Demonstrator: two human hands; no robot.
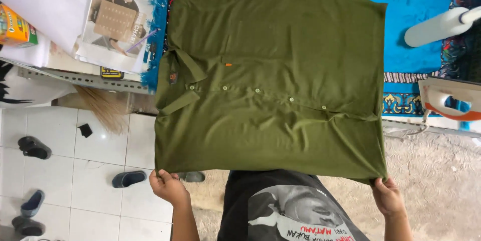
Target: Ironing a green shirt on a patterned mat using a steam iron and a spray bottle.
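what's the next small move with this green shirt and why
Probably pull the near edge taut and lay it flat. The left hand and right hand each pinch a near corner of the olive polo shirt, which lies spread on the blue ironing surface, with wrinkles near the button placket.

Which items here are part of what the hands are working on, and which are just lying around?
In hand:
olive green button-front polo shirt
left hand and right hand, each gripping a near corner
blue patterned ironing surface under the shirt

Lying about:
white and orange clothes iron
dark sandals on the tiled floor
printed paper sheets
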